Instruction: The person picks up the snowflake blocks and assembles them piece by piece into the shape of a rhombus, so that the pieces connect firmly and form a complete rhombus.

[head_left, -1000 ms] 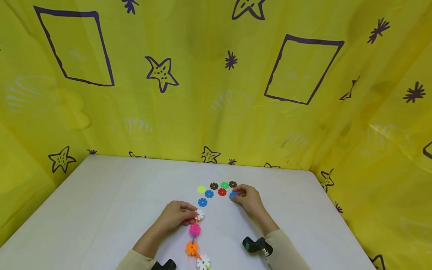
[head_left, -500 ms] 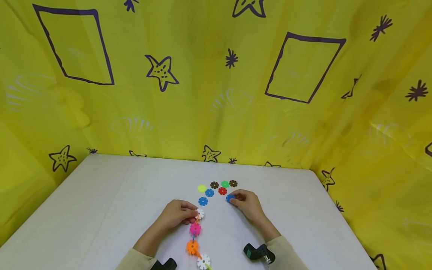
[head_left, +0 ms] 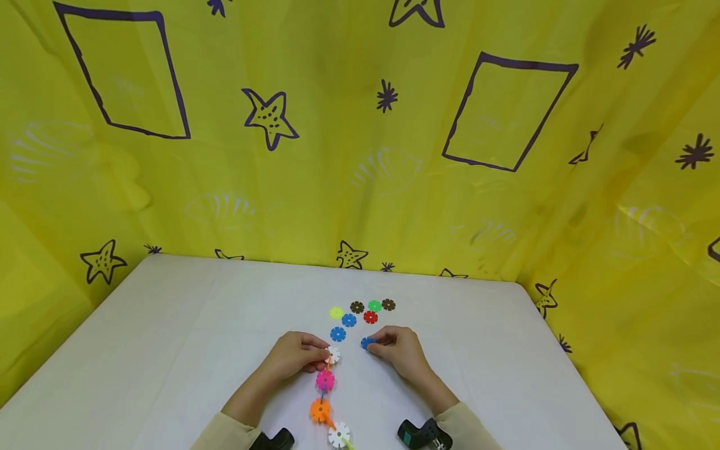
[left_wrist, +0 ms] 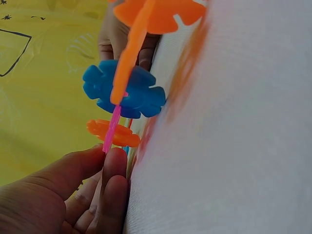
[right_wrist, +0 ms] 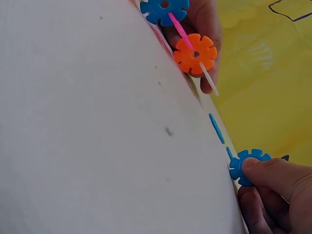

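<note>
My left hand (head_left: 294,356) pinches the white notched plastic disc (head_left: 334,355) at the far end of a chain of interlocked snowflake discs. Down from it run a pink disc (head_left: 325,380), an orange disc (head_left: 320,410) and another white disc (head_left: 339,434), with edge-on discs slotted between them. To the right, my right hand (head_left: 400,353) holds a loose blue disc (right_wrist: 237,170) between thumb and fingers, a short gap away from the chain's end. In the right wrist view, the thumb covers that disc's middle.
Beyond the hands, several loose discs lie flat on the white table (head_left: 185,350): two blue, a yellow (head_left: 336,312), two brown, a green (head_left: 374,305) and a red (head_left: 370,317). A yellow patterned curtain (head_left: 326,187) stands behind the table.
My right hand has picked up the blue disc from the right end of the loose group and carried it left and nearer, towards the chain. My left hand keeps its hold in place.
</note>
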A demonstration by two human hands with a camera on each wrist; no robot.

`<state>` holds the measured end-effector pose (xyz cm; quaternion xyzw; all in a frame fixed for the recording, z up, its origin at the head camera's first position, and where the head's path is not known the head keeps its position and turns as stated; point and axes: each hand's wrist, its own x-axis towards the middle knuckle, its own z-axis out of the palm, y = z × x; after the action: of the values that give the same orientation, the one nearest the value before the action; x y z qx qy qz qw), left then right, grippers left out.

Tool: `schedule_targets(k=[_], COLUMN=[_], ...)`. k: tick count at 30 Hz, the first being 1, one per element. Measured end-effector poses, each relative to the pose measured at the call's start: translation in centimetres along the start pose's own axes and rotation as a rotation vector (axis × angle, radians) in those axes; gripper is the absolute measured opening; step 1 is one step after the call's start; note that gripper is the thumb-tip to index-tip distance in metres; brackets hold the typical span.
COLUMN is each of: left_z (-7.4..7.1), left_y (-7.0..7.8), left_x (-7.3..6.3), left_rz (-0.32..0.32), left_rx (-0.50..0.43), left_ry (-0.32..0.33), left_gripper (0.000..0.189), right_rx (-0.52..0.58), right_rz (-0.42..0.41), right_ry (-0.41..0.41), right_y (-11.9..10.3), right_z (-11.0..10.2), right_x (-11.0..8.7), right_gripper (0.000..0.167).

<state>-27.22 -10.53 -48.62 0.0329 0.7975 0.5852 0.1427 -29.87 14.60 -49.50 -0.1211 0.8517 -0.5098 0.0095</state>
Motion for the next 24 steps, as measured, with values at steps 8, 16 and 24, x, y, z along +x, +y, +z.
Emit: schedule_targets(k=[8,16,24], left_z=[0.0,0.0,0.0], left_y=[0.1,0.1,0.0], left_x=[0.1,0.1,0.1], left_rz=[0.003,0.005,-0.002], left_rx=[0.016,0.020,0.016], left_ry=[0.009,0.011,0.014], left_gripper=[0.026,0.025,0.026], right_rx=[0.027,0.070,0.054], right_rz=[-0.021,-0.034,-0.028], right_ry=[-0.032,-0.050,-0.072], right_y=[-0.6,-0.8,-1.3], right_z=[0.8,1.5,1.8], right_x=[-0.6,-1.0,-1.2], right_gripper=[0.011,0.012,0.013])
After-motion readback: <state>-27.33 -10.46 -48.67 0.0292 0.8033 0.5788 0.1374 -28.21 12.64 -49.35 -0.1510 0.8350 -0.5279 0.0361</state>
